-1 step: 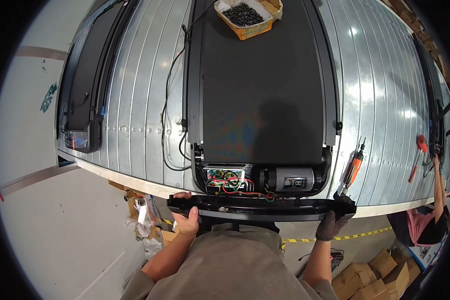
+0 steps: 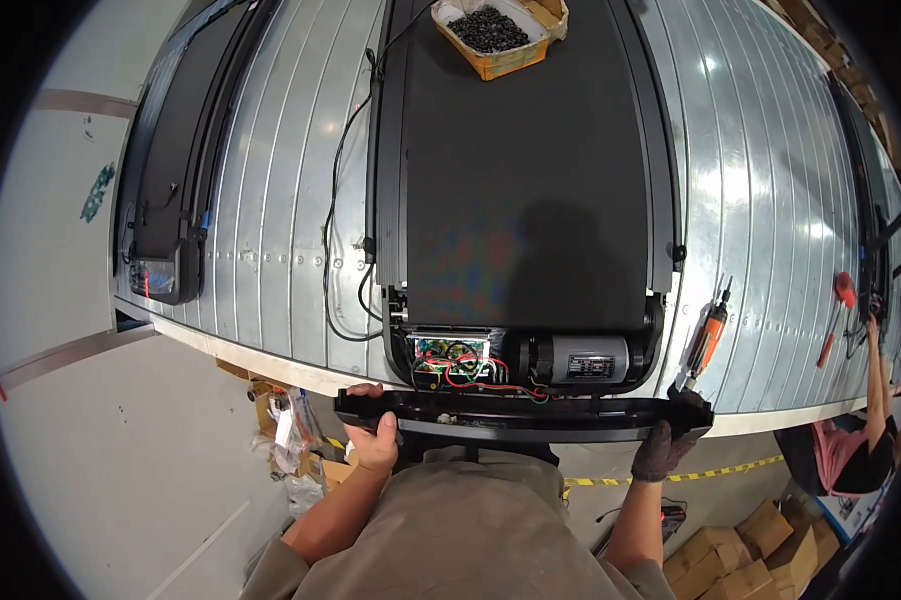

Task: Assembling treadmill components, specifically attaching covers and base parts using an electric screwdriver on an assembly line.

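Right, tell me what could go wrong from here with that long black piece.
The exposed wires by the motor might get pinched if the piece presses against them.
It's held only near its ends, so it could tip if the left hand or right hand loses its grip.
The driver lying near the right hand might get knocked.

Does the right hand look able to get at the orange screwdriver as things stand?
Probably, though only by letting go: the gloved right hand grips one end of the long black cover. The orange screwdriver lies just beyond, with nothing visible covering it.
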Tool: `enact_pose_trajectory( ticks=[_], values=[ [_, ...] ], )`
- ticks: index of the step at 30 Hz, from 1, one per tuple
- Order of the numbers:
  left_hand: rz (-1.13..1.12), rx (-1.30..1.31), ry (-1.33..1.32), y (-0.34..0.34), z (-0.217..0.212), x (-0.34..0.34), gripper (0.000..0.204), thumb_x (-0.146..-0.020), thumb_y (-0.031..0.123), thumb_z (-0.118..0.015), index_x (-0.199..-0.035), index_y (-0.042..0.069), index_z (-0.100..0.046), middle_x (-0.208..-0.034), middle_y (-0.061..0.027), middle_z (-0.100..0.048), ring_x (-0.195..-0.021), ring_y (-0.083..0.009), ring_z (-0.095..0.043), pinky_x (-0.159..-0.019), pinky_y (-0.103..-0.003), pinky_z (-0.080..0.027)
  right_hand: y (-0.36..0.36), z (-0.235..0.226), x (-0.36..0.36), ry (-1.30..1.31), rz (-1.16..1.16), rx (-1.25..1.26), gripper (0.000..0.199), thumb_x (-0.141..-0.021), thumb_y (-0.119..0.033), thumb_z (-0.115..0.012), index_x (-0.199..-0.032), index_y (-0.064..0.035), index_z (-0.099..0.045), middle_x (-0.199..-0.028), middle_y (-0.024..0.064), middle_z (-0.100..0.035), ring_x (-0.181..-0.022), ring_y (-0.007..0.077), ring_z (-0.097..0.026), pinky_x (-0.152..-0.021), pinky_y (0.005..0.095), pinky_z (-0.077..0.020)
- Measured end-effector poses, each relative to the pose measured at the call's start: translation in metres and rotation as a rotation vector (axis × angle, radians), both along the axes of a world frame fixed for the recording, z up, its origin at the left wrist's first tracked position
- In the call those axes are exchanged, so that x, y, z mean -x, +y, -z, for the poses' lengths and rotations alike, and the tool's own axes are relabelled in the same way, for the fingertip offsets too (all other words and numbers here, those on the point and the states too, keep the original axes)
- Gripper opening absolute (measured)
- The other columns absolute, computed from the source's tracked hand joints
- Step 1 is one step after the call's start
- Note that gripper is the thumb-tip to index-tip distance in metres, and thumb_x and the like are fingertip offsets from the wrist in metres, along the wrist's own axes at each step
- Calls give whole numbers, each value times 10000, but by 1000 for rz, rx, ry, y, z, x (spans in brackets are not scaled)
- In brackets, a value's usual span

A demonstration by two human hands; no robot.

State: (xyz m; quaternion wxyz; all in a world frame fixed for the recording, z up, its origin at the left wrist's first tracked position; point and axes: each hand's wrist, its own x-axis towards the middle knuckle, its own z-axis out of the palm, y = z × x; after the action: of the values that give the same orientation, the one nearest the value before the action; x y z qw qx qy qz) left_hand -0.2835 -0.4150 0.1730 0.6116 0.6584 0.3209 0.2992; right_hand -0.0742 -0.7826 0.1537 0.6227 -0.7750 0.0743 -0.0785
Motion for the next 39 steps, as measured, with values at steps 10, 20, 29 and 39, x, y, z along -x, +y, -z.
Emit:
enact_pose_trajectory(
  ticks=[10,20,29,39],
  values=[
    [-28,-54,104,24,-20,24,633,-838,335,-736,-1307,40,-428,-1103,-55,-496,-1045,-191,-506,-1040,-422,-430,15,-9,25,65,-1,27,756,-803,-436,-816,-1341,-15,-493,-1225,81,-580,-1119,213,-569,-1003,375,-463],
    [-107,-154,210,12,-47,12,831,-888,322,-704,-1518,-21,-285,-1300,-109,-517,-1205,-225,-515,-1102,-401,-386,-5,-16,43,203,85,-26,709,-848,-337,-777,-1422,-30,-494,-1287,91,-619,-1125,214,-583,-973,371,-473],
    [-211,-261,961,38,-6,-92,547,-857,458,-722,-1124,-7,-617,-1012,-238,-690,-970,-438,-655,-892,-460,-502,84,-38,-65,534,-75,694,668,-849,-475,-740,-1318,-28,-576,-1144,223,-706,-1081,419,-670,-927,484,-523],
    [-85,-411,928,77,-7,-76,426,-874,348,-728,-1092,19,-567,-898,-216,-691,-853,-420,-675,-793,-474,-515,95,-11,-41,538,-106,740,667,-869,-597,-664,-1212,-32,-580,-987,245,-723,-949,468,-692,-840,535,-533]
  ],
)
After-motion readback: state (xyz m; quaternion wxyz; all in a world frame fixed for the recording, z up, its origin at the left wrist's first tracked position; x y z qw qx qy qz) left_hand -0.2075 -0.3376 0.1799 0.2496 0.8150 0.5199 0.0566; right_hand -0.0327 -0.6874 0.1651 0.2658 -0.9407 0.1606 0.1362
